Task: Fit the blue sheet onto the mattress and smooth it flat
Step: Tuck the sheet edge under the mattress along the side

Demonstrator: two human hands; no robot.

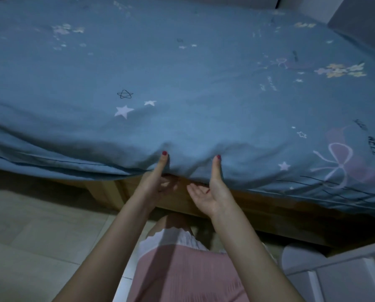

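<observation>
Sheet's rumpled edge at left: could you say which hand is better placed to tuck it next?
Probably left: the left hand lies next to that sheet stretch; the right hand is farther over, palm open.

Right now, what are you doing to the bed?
A person is putting a blue sheet on the mattress. Both hands are at the near edge of the bed. The left hand and the right hand each press a thumb against the side of the sheet, with the other fingers reaching under the edge as if tucking it in. The sheet already covers the top, with a few soft wrinkles near the edge. The wooden bed frame shows below.
</observation>
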